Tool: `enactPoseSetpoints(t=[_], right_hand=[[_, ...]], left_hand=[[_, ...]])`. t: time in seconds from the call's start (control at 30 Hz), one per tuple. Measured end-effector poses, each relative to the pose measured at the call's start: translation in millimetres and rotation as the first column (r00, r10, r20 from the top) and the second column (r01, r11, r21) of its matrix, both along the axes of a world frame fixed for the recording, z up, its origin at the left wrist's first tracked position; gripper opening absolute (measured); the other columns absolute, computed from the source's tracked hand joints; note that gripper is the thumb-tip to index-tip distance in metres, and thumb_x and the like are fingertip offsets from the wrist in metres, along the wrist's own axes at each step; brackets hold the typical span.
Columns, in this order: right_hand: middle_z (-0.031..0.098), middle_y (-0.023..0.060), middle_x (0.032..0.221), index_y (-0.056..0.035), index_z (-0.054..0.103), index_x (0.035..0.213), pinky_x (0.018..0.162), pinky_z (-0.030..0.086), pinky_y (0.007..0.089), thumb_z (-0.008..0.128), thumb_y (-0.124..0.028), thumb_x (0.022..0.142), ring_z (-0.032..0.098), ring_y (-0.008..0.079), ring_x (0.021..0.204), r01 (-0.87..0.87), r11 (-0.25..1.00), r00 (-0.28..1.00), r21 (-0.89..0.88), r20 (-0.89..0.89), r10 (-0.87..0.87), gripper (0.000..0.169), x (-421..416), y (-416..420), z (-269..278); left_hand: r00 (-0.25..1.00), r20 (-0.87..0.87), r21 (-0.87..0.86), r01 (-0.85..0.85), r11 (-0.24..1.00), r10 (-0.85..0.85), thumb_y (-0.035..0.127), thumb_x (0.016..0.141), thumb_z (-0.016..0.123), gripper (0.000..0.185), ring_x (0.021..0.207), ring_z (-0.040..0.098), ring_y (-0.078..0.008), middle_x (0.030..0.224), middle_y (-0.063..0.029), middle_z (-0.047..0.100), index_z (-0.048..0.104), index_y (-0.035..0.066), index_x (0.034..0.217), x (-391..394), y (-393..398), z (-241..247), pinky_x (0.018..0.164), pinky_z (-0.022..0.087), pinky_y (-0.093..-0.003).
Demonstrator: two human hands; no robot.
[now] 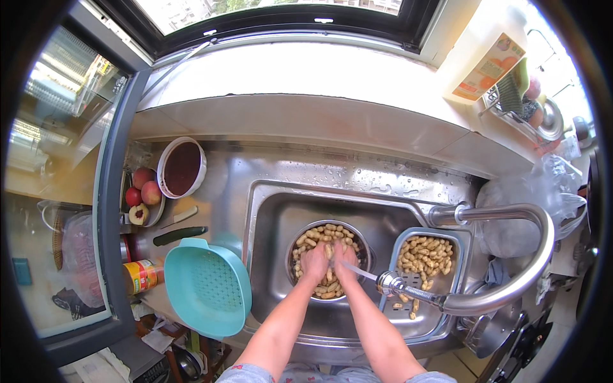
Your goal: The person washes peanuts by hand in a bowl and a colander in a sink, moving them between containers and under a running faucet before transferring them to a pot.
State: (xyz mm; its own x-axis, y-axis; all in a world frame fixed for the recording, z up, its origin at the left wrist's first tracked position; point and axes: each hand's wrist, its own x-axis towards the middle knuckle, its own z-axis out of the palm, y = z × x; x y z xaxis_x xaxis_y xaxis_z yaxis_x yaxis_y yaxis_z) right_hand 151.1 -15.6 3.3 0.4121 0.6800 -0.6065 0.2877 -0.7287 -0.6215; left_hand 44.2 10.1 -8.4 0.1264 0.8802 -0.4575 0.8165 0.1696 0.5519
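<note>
Both of my hands are down in a round metal bowl [365, 239] of unshelled peanuts [327, 289], which stands in the stainless steel sink basin [273, 225]. My left hand [314, 262] presses into the nuts on the left. Close beside it, my right hand [343, 261] is among the nuts on the right. A few peanuts lie between the two hands. My fingertips are buried or blurred, so their grip is hidden. A stream of water runs from the faucet nozzle [390, 282] toward my right hand.
More peanuts [424, 256] lie in a grey-rimmed draining basket [396, 251] on the right. Left of the basin are a turquoise colander [208, 287], a cucumber [180, 235], a knife [184, 215], peaches [151, 191] and a white bowl of dark liquid [182, 168]. The curved faucet pipe [546, 239] arches over the right side.
</note>
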Motion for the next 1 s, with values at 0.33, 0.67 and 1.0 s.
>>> enactPoseSetpoints(t=[0.33, 0.67, 1.0], right_hand=[[0.031, 0.0270, 0.154, -0.0009, 0.036, 0.149, 0.117, 0.024, 0.0506, 0.066, -0.024, 0.091, 0.029, 0.0436, 0.143, 0.123, 0.908, 0.976, 0.401, 0.117, -0.184, 0.070, -34.8, -69.5, 5.0], [0.061, 0.0346, 0.117, 0.0085, 0.062, 0.116, 0.096, 0.042, 0.0494, 0.051, -0.044, 0.098, 0.057, 0.0476, 0.114, 0.353, 0.928, 0.935, 0.123, -0.019, -0.353, 0.057, -29.2, -37.3, -43.9], [0.066, 0.0154, 0.123, -0.0080, 0.070, 0.111, 0.102, 0.045, 0.0436, 0.066, -0.021, 0.087, 0.059, 0.0348, 0.118, -0.269, 0.848, 0.914, 0.457, 0.400, 0.074, 0.027, -10.1, -31.7, 50.6]], left_hand=[[0.932, 0.231, 0.327, -0.346, 0.879, 0.281, 0.029, 0.086, 0.072, 0.084, 0.140, 0.034, -0.0452, 0.152, -0.0289, 0.035, 0.029, 0.000, 0.152, -24.0, -67.0, 7.6, 0.115, 0.028, -0.0515], [0.484, 0.550, -0.308, -0.641, 0.703, 0.681, 0.036, 0.084, 0.078, 0.051, 0.102, 0.066, -0.0261, 0.111, -0.0182, 0.071, 0.065, -0.001, 0.117, -17.7, -25.7, -32.0, 0.092, 0.049, -0.0376], [0.940, 0.288, 0.274, -0.263, 0.925, 0.182, 0.023, 0.081, 0.074, 0.048, 0.128, 0.050, -0.0395, 0.137, -0.0216, 0.055, 0.063, 0.007, 0.126, -28.1, -41.6, 42.6, 0.107, 0.041, -0.0468]])
